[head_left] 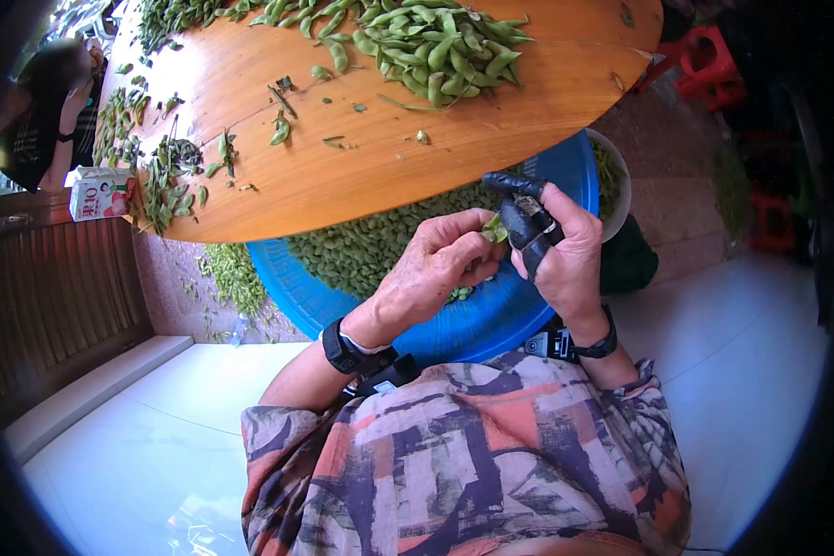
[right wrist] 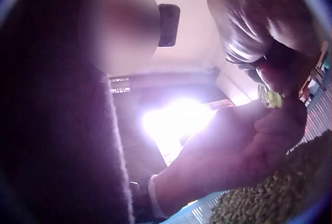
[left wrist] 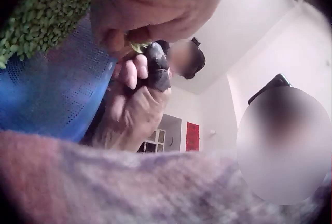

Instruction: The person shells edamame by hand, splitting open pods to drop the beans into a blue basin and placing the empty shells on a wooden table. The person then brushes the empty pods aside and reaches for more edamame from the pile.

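Note:
Over the blue basket, my left hand pinches a green soybean pod between thumb and curled fingers. My right hand meets it from the other side, black coverings wrapped on its thumb and a finger. In the left wrist view the covered thumb presses against the pod, the other fingers curled beneath. Part of the pod is hidden by the fingers. Shelled green beans lie heaped in the basket below both hands.
A wooden table overhangs the basket, bearing a pile of whole pods, scattered leaves and a drink carton. A white bowl stands right of the basket. Empty pods lie on the floor. Another person sits at left.

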Demonstrator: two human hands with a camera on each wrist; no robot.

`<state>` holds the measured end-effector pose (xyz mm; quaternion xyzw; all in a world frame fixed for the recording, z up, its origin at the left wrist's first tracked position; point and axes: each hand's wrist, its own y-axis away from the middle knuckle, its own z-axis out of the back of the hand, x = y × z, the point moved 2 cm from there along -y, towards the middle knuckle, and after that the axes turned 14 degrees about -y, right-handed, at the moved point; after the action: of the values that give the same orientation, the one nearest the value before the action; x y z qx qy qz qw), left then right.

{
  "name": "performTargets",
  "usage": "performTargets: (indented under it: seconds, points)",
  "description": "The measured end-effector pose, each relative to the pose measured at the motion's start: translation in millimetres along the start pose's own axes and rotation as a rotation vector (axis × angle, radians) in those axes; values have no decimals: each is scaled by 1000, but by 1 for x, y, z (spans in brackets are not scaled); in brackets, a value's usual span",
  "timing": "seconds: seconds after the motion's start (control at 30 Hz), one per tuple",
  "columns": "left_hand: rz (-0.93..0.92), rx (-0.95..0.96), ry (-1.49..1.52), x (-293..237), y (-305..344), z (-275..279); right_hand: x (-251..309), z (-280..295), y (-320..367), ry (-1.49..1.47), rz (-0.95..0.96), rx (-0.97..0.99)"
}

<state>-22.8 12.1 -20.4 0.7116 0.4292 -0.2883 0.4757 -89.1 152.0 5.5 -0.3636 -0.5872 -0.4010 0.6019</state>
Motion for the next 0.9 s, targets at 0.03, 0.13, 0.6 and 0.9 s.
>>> performTargets:
  seconds: [0.03,0.13,0.6,0.9]
  points:
    - [11,38,-4,3,-1,5,3,0,0,1,-1,2]
    - [1,107,-9,8,-2,11,10,1,0,-117,-131,53]
    - [-529,-486,-1324,-128,15,77,6,151,-13,790,124,-420]
    - [-380,-629,-1783,-157,-26,133,-12,165,-6,593,67,-451]
